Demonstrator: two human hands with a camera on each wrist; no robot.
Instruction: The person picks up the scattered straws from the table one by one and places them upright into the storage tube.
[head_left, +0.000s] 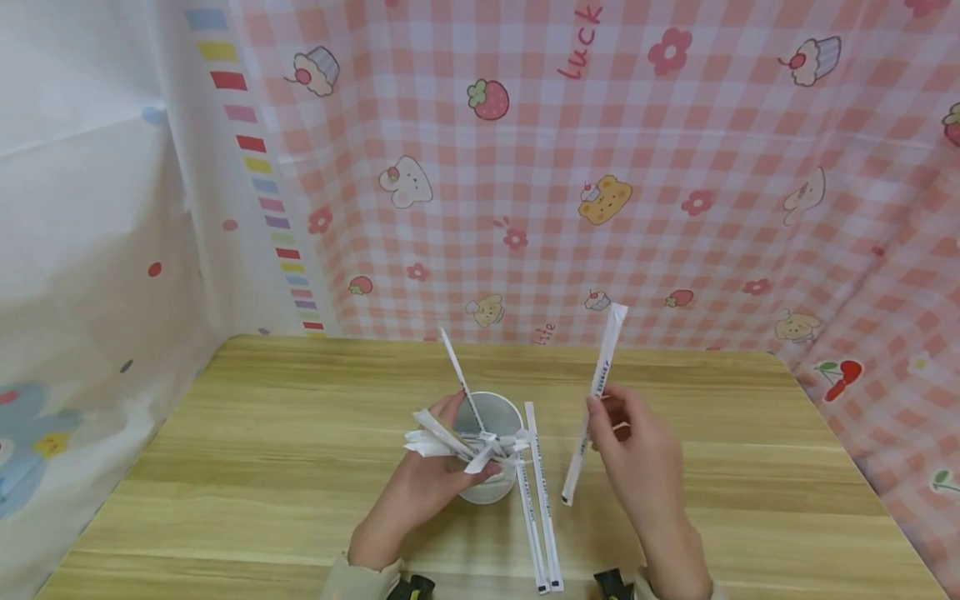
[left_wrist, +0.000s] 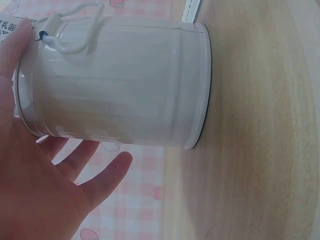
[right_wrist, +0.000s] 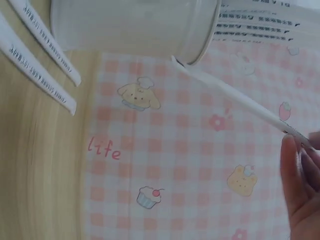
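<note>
My left hand [head_left: 420, 492] holds a white bucket [left_wrist: 120, 80] near its rim, thumb at the near side and fingers around the far side. Several paper-wrapped straws [head_left: 438, 429] lean in the bucket, their ends bunched toward the left hand, while one straw [head_left: 456, 362] points away toward the back. To the right, my right hand [head_left: 637, 442] pinches another wrapped straw [head_left: 603, 367] around its middle, held slanted. In the right wrist view, the lower end of this held straw [right_wrist: 240, 97] overlaps the bucket's edge.
Two wrapped straws [head_left: 546, 508] lie side by side on the wooden table [head_left: 247, 467], just right of the bucket. A pink checked cloth [head_left: 450, 242] hangs behind the table. Dark wrist straps [head_left: 613, 585] show at the bottom edge.
</note>
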